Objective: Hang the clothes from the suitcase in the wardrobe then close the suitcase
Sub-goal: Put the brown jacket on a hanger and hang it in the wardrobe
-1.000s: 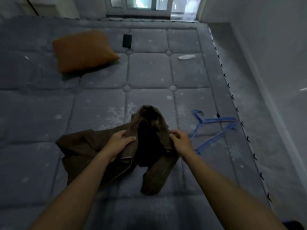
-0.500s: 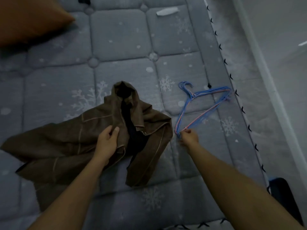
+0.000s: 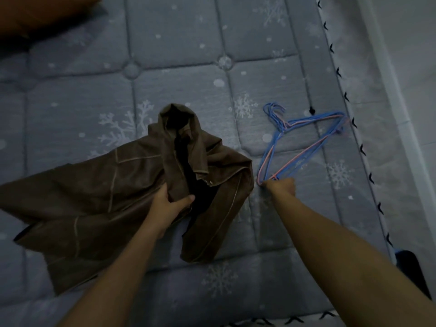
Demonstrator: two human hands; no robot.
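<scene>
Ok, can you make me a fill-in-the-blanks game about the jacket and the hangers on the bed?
The left hand grips a jacket that is ____ in colour.
The right hand pinches the wire hangers, which are mostly ____.
The grey mattress under them is printed with white ____.
Missing words: brown, blue, snowflakes.

no readable text, labels or numbers
</scene>
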